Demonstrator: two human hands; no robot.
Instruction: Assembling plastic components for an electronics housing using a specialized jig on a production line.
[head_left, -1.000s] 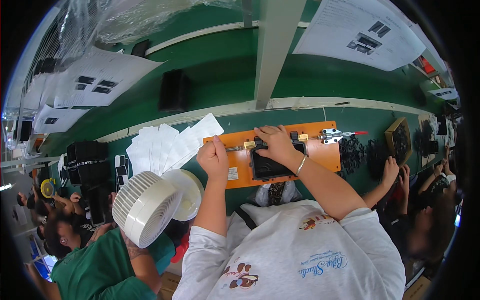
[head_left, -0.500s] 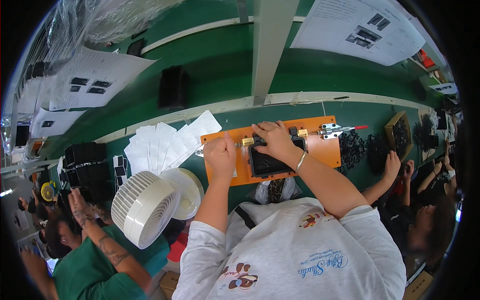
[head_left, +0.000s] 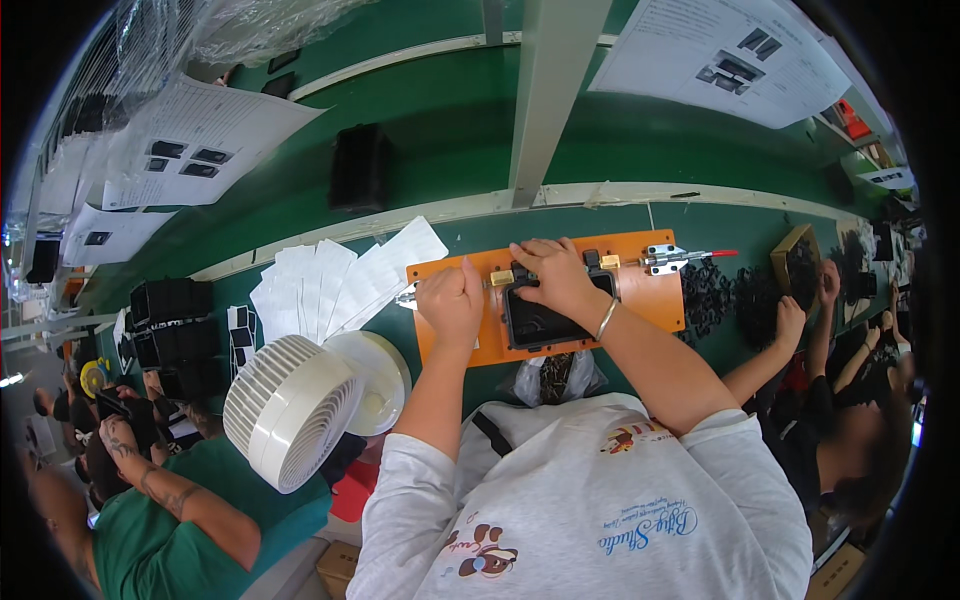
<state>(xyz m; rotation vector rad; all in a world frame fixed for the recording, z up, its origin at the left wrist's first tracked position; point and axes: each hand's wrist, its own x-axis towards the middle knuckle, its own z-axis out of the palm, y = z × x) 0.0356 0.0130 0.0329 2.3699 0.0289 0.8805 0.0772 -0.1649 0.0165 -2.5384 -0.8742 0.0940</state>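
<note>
An orange fixture board (head_left: 650, 300) lies in front of me with a black plastic case (head_left: 545, 328) set on it. Brass-coloured blocks (head_left: 501, 277) sit at the case's upper corners. My left hand (head_left: 450, 303) is closed in a fist at the board's left end, around the handle of a toggle clamp (head_left: 406, 297); the handle itself is hidden. My right hand (head_left: 560, 275) grips the case's upper left part, fingers bent over the far edge and thumb inside. The matching toggle clamp (head_left: 665, 260) on the right, with a red handle tip, is untouched.
White sheets (head_left: 310, 290) fan out left of the board, behind a white fan (head_left: 295, 410). Black cases (head_left: 175, 330) are stacked farther left. Small black parts (head_left: 708, 300) lie right, beside a carton (head_left: 797, 262). Co-workers sit on both sides; a plastic bag (head_left: 555, 378) lies near me.
Both my hands stay at the fixture with nearly the same grip. The view has shifted slightly. The left co-worker's tattooed arm has lowered, and a right-hand co-worker's hand has risen near the carton.
</note>
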